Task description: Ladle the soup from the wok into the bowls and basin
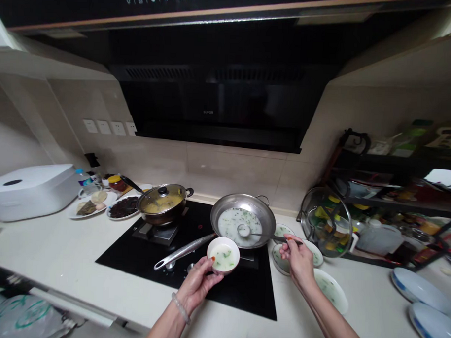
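A kitchen counter runs under a dark range hood, with a black hob set into it. The left hand holds a small white bowl of pale soup over the hob, just in front of the steel pan. Its fingers curl round the bowl's side, thumb at the rim. The right hand pinches the handle of a ladle, whose cup lies in the pan's soup. To ladle cleanly, I judge it best to keep the bowl level and close to the pan's rim, and lift the ladle flat. A lidded pot stands to the left.
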`<act>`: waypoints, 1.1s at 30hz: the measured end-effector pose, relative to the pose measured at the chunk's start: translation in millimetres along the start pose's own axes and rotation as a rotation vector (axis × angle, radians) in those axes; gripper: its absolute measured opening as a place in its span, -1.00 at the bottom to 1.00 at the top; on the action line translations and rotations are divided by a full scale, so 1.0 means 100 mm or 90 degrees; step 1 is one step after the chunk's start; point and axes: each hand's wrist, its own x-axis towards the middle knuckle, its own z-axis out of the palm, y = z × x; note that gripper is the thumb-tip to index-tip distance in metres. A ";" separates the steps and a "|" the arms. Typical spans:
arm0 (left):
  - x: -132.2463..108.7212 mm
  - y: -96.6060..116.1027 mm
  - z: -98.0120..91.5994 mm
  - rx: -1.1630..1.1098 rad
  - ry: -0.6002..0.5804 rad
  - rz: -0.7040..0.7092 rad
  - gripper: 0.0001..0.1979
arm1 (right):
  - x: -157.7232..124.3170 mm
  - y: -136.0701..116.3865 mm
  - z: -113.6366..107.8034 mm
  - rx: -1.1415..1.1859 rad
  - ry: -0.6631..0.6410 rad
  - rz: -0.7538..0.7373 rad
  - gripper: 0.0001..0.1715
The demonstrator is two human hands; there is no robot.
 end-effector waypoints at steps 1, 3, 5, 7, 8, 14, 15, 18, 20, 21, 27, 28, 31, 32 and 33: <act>0.00 0.00 0.00 -0.001 -0.002 0.000 -0.83 | -0.02 -0.03 0.00 0.010 -0.005 0.002 -0.57; -0.01 -0.01 0.01 -0.003 -0.006 0.000 -0.85 | -0.05 -0.11 0.01 0.026 -0.018 0.007 -0.58; -0.01 -0.01 0.01 -0.006 -0.005 0.001 -0.86 | -0.10 -0.20 0.02 0.033 -0.029 0.011 -0.58; -0.01 -0.02 0.01 -0.011 -0.005 0.004 -0.86 | -0.15 -0.28 0.03 0.039 -0.039 0.011 -0.59; 0.00 -0.02 0.00 -0.013 -0.006 0.005 -0.86 | -0.18 -0.31 0.03 0.042 -0.044 0.012 -0.59; 0.01 -0.04 -0.01 -0.010 -0.013 0.011 -0.85 | -0.33 -0.40 -0.03 0.050 -0.096 0.034 -0.59; 0.01 -0.04 -0.01 -0.009 -0.016 0.012 -0.85 | -0.36 -0.41 -0.05 0.041 -0.108 0.036 -0.60; 0.01 -0.04 0.01 -0.010 -0.026 0.018 -0.86 | -0.46 -0.41 -0.07 -0.019 -0.149 0.021 -0.58; 0.00 -0.03 0.02 -0.012 -0.027 0.019 -0.86 | -0.54 -0.42 -0.08 -0.073 -0.170 -0.003 -0.56; 0.00 -0.02 0.02 -0.011 -0.026 0.017 -0.86 | -0.58 -0.43 -0.08 -0.099 -0.179 -0.018 -0.55; -0.01 0.00 0.04 -0.013 -0.024 0.010 -0.84 | -0.75 -0.36 -0.14 -0.188 -0.259 -0.116 -0.59; -0.01 0.01 0.03 -0.014 -0.026 0.010 -0.84 | -0.76 -0.33 -0.16 -0.197 -0.273 -0.135 -0.61; -0.01 0.02 0.03 -0.018 -0.028 0.010 -0.84 | -0.78 -0.25 -0.21 -0.192 -0.292 -0.169 -0.67; -0.01 0.02 0.03 -0.018 -0.027 0.010 -0.83 | -0.78 -0.23 -0.22 -0.179 -0.284 -0.166 -0.68; -0.02 0.03 0.03 -0.018 -0.025 0.010 -0.83 | -0.77 -0.22 -0.22 -0.164 -0.268 -0.156 -0.68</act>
